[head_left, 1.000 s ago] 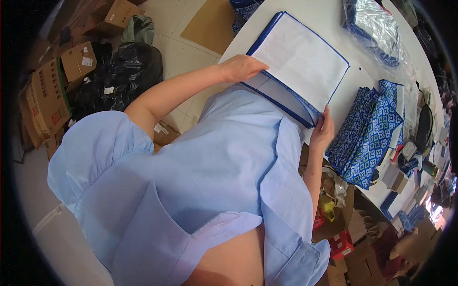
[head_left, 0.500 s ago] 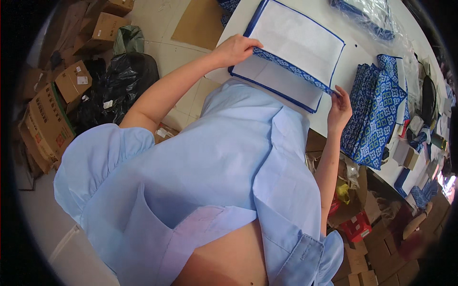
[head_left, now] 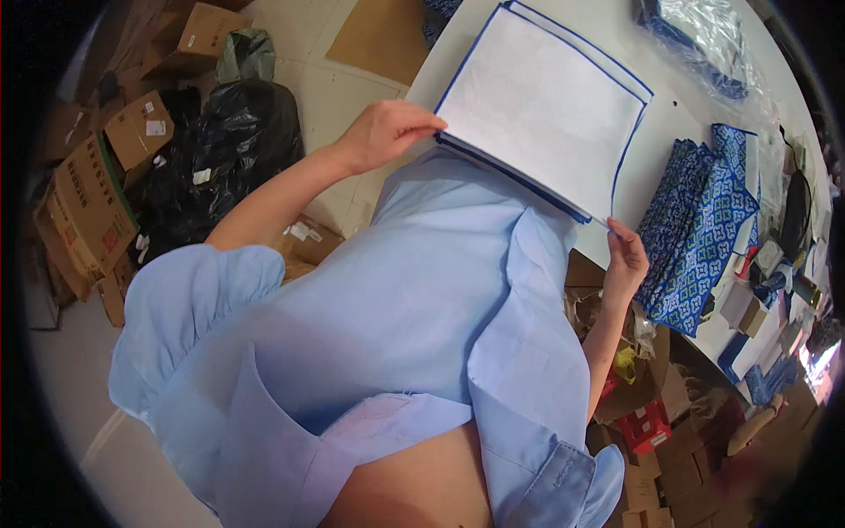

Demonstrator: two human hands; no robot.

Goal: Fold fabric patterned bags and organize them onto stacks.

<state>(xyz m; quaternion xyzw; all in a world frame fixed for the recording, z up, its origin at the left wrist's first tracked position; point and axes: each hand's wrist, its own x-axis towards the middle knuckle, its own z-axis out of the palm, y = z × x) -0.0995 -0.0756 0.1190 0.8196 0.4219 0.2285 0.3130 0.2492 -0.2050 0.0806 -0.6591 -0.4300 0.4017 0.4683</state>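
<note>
A white fabric panel with blue edging point(head_left: 546, 101) lies on a stack of similar panels at the table's near edge, its white side up. My left hand point(head_left: 387, 134) pinches its near left corner. At the near right corner, the fingertips of my right hand point(head_left: 627, 255) close on the panel's edge. The panel's far side does not line up with the blue-edged piece point(head_left: 588, 40) under it. Right of the stack lies a pile of folded blue patterned fabric point(head_left: 695, 233), which neither hand touches.
The white table point(head_left: 678, 136) carries a clear plastic-wrapped bundle point(head_left: 700, 44) at the back and small items along its right. Black bags point(head_left: 242, 145) and cardboard boxes point(head_left: 88, 216) stand on the floor at left. A red box point(head_left: 647, 427) sits below the table at right.
The panel's near edge, raised and showing its patterned side before, has come down flat toward me. Both hands have moved nearer to my body with it, the left one also leftward.
</note>
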